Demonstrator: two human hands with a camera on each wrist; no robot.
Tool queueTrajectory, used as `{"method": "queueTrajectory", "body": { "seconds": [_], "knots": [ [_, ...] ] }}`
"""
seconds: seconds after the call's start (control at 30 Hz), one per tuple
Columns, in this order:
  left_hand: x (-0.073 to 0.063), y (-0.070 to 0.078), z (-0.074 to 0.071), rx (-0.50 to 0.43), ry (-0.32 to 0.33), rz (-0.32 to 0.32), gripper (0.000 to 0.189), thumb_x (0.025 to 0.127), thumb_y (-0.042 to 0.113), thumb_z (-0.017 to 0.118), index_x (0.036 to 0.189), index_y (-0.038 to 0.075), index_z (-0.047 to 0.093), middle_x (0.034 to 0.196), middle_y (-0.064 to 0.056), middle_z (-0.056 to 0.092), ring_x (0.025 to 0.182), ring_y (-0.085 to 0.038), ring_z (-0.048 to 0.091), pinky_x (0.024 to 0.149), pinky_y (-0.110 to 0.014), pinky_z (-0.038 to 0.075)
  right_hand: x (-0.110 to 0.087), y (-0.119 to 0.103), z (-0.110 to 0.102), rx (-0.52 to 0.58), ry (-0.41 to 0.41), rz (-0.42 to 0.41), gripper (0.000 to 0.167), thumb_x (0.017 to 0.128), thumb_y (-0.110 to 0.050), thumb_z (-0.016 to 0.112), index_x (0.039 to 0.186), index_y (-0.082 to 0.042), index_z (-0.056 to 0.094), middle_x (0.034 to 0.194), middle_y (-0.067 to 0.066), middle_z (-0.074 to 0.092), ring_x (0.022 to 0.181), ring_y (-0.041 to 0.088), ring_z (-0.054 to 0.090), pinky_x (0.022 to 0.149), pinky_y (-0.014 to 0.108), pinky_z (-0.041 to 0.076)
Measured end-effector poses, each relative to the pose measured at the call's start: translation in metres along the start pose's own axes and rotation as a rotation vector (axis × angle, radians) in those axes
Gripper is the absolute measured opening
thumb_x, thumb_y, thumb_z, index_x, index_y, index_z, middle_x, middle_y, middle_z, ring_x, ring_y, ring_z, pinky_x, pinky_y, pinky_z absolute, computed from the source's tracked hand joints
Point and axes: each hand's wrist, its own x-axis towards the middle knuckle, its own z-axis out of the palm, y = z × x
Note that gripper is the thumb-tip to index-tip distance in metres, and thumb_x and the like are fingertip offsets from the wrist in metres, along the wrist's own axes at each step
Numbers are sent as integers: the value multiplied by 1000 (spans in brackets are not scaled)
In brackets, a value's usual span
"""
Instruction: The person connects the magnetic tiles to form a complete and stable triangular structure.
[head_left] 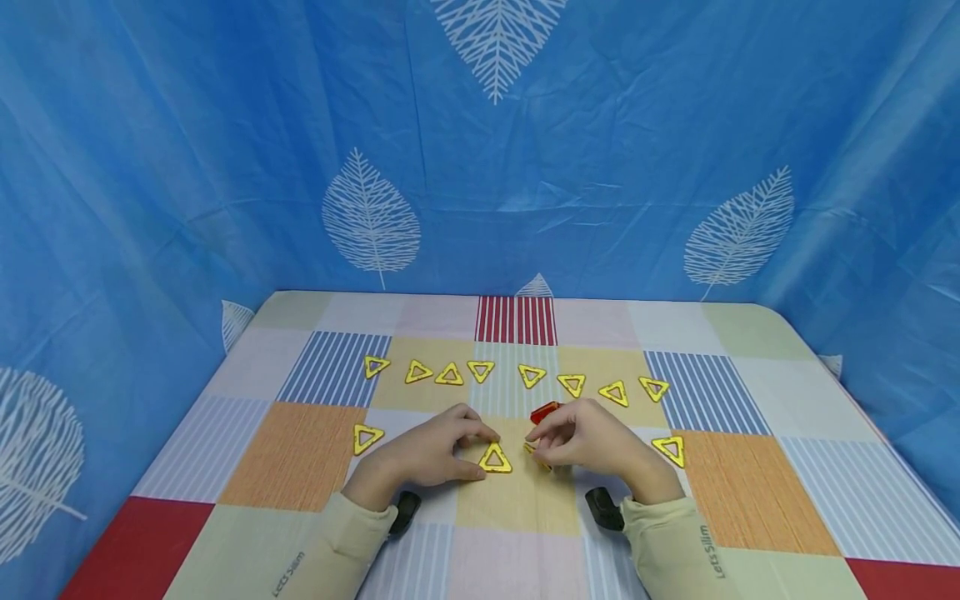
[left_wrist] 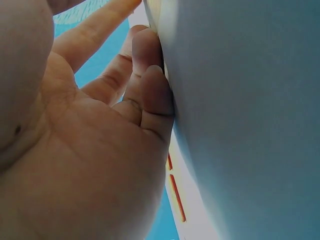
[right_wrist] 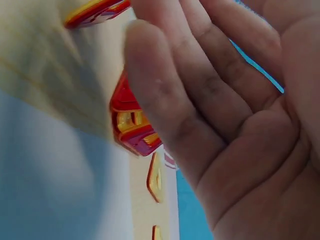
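Observation:
In the head view, my left hand (head_left: 438, 450) has thumb and index finger at two corners of a yellow triangle frame (head_left: 495, 469) lying on the cloth. Facing it, my right hand (head_left: 588, 437) pinches a second yellow triangle (head_left: 531, 448), which stands tilted and is partly covered by the fingers. The right wrist view shows that triangle's red-edged side (right_wrist: 97, 14) by the fingertips. Just beyond the right fingers is a red piece (head_left: 543, 412) with yellow parts inside, seen closer as a red block (right_wrist: 142, 145) in the right wrist view.
A row of several yellow triangles (head_left: 450, 382) lies across the back of the checked tablecloth (head_left: 517, 558). One more triangle (head_left: 357, 440) lies left of my hands, another (head_left: 678, 450) to the right. A blue curtain (head_left: 525, 225) with white leaves hangs behind the table and along both sides.

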Motion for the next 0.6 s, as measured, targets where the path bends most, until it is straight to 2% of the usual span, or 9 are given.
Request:
{"method": "queueTrajectory", "body": {
  "seconds": [0.23,0.47,0.6],
  "knots": [
    [0,1,-1,-11,-5,4,40,88,23,81,126,18,70,112,5,50,96,-15,49,85,-35,44,1,2,3,-20,14,-5,12,84,-2,74,95,-5,79,76,-2,68,60,11,59,56,27,51],
    [0,1,-1,-17,-1,8,40,88,22,81,126,18,70,112,5,50,97,-15,49,85,-35,44,2,6,4,-4,-16,2,19,80,-6,85,97,-5,76,78,-1,68,65,14,65,59,27,54],
    [0,0,-1,-13,-2,11,40,88,23,81,126,18,70,112,5,50,97,-14,49,86,-35,44,4,7,6,-18,-10,-19,21,81,-11,86,98,-8,75,81,-3,68,71,14,66,64,28,54]
  ]
}}
